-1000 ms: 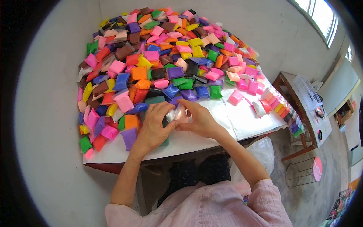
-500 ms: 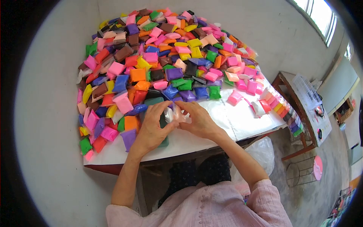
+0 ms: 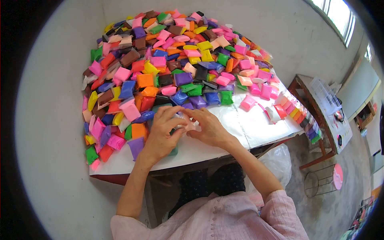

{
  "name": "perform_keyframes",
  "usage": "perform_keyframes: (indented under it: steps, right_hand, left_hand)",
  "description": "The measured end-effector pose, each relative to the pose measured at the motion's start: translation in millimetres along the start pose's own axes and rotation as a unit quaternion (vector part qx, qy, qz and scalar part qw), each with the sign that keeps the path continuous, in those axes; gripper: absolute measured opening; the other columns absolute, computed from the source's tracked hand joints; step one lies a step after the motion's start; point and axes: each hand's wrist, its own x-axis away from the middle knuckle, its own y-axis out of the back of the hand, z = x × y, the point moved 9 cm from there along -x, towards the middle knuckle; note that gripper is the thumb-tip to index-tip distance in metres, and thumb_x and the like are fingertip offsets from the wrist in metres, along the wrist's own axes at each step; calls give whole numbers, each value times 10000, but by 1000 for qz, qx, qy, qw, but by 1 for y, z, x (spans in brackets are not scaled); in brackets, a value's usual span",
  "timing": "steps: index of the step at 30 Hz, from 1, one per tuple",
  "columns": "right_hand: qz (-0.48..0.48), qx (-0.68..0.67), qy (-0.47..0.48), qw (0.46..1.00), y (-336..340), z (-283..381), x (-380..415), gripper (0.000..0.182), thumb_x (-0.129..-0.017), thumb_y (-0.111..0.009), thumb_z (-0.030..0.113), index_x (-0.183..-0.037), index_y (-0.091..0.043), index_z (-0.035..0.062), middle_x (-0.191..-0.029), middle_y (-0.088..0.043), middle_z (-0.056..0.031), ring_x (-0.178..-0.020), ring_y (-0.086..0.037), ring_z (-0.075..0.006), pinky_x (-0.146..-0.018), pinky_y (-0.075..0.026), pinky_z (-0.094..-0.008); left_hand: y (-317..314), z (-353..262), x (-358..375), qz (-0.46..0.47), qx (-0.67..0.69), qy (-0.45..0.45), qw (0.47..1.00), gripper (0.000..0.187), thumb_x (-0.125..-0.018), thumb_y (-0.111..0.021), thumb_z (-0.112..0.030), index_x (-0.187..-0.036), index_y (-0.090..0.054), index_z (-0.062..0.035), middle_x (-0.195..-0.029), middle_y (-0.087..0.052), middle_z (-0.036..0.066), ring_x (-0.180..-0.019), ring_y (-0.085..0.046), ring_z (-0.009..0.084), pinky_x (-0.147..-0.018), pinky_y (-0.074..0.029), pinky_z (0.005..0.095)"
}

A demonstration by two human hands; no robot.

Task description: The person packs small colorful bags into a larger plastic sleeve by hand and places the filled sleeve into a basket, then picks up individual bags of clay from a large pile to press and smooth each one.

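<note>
In front of my body, my left hand [image 3: 163,127] and my right hand [image 3: 211,129] meet over the front part of the table. A small pale-pink packet [image 3: 189,121] in shiny clear wrap is between their fingertips, partly covered by the fingers. Both thumbs and forefingers curl in towards it from either side. Beneath my left hand, a dark green flat-looking object [image 3: 173,151] shows in part. A purple packet [image 3: 137,146] lies just left of my left wrist.
Behind my hands, a big heap of coloured packets [image 3: 160,60] spreads over the white-covered table [image 3: 228,138]. A row of multicoloured packets [image 3: 299,116] sits at the right edge. Further right stand a side table [image 3: 340,134] and a wire stool [image 3: 338,177].
The white part of the packet seen between my hands has gone from sight, and pale pink shows now. My left fingers have shifted and curl more around the packet.
</note>
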Motion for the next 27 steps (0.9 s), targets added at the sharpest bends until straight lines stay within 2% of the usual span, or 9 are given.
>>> perform_keyframes:
  steps: [8, 14, 17, 20, 23, 26, 27]
  right_hand:
    - [2, 0, 0, 1000, -2, -4, 0, 631, -706, -761, 114, -1295, -546, 41, -1115, -640, -150, -1032, -558, -359, -911, -457, -420]
    - [-22, 19, 20, 999, -1, -1, 1, 619, -706, -752, 114, -1285, -545, 43, -1100, -637, -161, -1039, -554, -364, -910, -457, -427]
    - [-27, 44, 12, 999, -1, -2, 2, 628, -705, -770, 93, -1294, -557, 40, -1128, -634, -125, -1008, -559, -313, -854, -492, -404]
    - [-53, 30, 7, 998, 3, -2, 5, 628, -704, -765, 87, -1295, -555, 41, -1110, -635, -114, -981, -558, -310, -836, -493, -395]
    - [-107, 30, 18, 994, 13, 3, 8, 624, -696, -763, 82, -1282, -556, 26, -1096, -632, -116, -959, -558, -310, -819, -492, -388]
    - [-162, 85, 51, 982, 28, 18, 12, 620, -691, -750, 92, -1264, -531, 10, -1030, -605, -151, -969, -539, -350, -841, -465, -424]
    - [-179, 97, 59, 977, 33, 24, 14, 622, -682, -745, 79, -1261, -531, -3, -1019, -602, -152, -951, -540, -349, -823, -467, -424]
  left_hand:
    - [6, 1, 4, -26, 1, -13, 1000, 143, -695, -733, 16, -791, -644, -41, -1162, -630, 80, -1138, -513, 284, -994, -387, 390]
    - [9, 2, 4, -27, 9, 25, 999, 153, -695, -727, 7, -803, -631, -44, -1199, -618, 88, -1140, -508, 282, -1008, -376, 387]
    - [13, 2, 6, -44, 12, 27, 999, 147, -721, -714, -12, -834, -624, -39, -1231, -605, 96, -1145, -506, 286, -1024, -363, 379]
    - [26, -3, 5, -101, 22, 40, 994, 127, -760, -700, -39, -853, -614, -27, -1153, -622, 110, -1081, -534, 275, -953, -400, 369]
    - [34, -5, 4, -148, -53, 54, 986, 124, -805, -702, -96, -830, -608, -19, -966, -641, 110, -906, -582, 237, -790, -446, 340]
    - [34, -18, 1, -144, -60, 135, 978, 165, -837, -706, -138, -805, -606, -10, -761, -603, 94, -704, -573, 203, -621, -430, 324]
    - [29, -22, 0, -134, -57, 153, 977, 179, -842, -708, -147, -799, -606, -6, -733, -593, 91, -672, -565, 200, -601, -426, 320]
